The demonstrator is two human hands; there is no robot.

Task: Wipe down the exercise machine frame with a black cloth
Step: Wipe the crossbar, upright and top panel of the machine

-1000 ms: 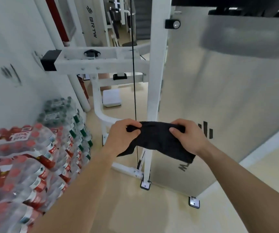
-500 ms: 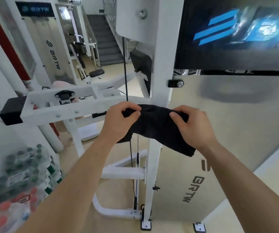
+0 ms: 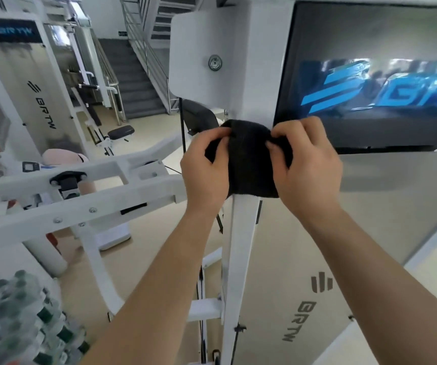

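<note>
On the white upright post [image 3: 238,246] of the exercise machine frame [image 3: 260,83], just below a rounded white plate [image 3: 193,48], the black cloth [image 3: 249,164] wraps the post's front and both sides. The left hand [image 3: 204,169] grips the cloth's left edge, fingers curled into the fabric. The right hand [image 3: 309,169] pinches the right edge, bunching it.

Left of the post, a thin black cable [image 3: 183,122] runs down close beside it. A boxy, bolted white arm [image 3: 85,198] juts out to the left, so that side is crowded. Right of the post, the edge of a glossy dark screen [image 3: 396,35] sits just beside the right hand, with a matte grey panel [image 3: 356,219] beneath it. Below the cloth the post runs bare.

The cloth looks soft and knit-like. The post is smooth, painted and square-edged. Low and far left of the post stand stacked, shrink-wrapped bottles [image 3: 17,320].
</note>
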